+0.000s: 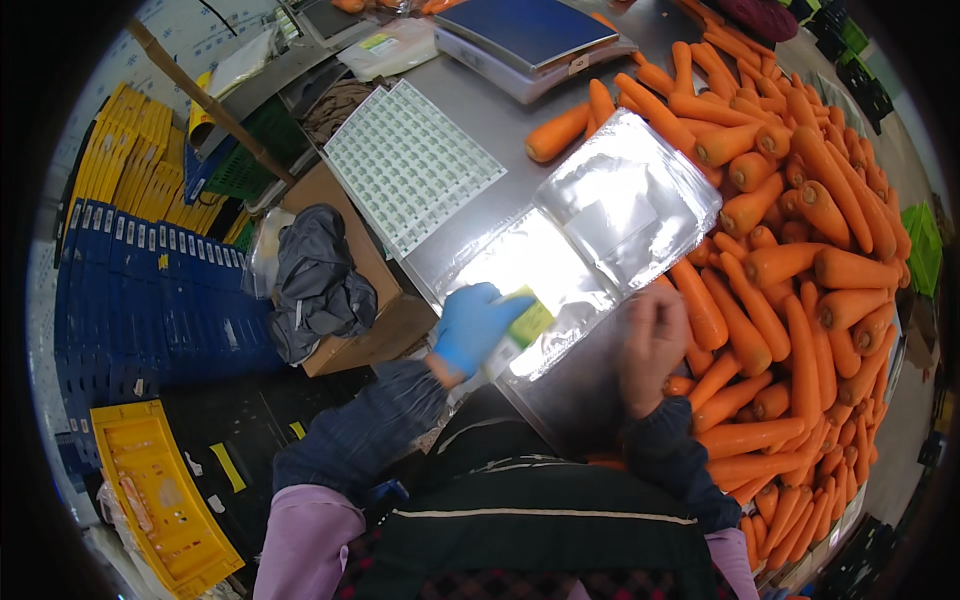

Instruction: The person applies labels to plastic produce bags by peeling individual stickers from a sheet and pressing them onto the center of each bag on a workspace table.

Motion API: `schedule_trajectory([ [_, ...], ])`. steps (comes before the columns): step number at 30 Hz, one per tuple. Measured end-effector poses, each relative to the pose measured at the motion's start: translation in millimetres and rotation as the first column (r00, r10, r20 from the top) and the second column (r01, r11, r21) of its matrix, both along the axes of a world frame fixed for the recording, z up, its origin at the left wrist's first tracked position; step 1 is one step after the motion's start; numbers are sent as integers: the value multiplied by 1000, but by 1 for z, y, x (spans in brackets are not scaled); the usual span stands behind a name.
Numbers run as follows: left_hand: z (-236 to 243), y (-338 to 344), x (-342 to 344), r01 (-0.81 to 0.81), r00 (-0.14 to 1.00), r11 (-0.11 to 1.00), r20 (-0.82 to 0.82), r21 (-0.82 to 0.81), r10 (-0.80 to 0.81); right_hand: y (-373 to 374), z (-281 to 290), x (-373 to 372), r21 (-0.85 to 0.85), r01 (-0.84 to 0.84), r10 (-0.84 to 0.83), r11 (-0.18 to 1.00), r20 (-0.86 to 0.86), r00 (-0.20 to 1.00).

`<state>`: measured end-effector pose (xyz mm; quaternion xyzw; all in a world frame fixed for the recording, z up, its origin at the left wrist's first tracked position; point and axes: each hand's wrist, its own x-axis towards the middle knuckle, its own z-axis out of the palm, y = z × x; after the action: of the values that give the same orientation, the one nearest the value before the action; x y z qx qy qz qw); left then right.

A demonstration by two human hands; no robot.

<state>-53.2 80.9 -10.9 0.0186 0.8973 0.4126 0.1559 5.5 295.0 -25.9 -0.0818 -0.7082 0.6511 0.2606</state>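
My left hand, in a blue glove, is closed on a yellow-green label. It is over a stack of clear plastic bags lying on the metal table. A second stack of shiny clear bags lies beyond it, towards the carrots. My right hand is bare and a little blurred, its fingers curled together beside the right edge of the near bags. What is between those fingers, if anything, cannot be made out. Sheets of small green-printed labels lie to the left of the bags.
A big heap of carrots covers the table's right side. A scale stands at the back. On the left are a cardboard box with grey cloth, stacked blue crates and a yellow crate.
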Motion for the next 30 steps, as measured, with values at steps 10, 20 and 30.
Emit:
schedule_trajectory([
  [10,-28,-14,-34,311,950,936,81,-166,-302,-45,-26,-2,837,-428,314,342,327,891],
  [20,23,-76,50,-131,919,889,390,440,-58,-32,-19,1,641,-429,355,637,250,901],
  [30,14,-59,42,-283,918,739,395,612,24,-15,-40,-10,261,-209,143,943,251,957],
])
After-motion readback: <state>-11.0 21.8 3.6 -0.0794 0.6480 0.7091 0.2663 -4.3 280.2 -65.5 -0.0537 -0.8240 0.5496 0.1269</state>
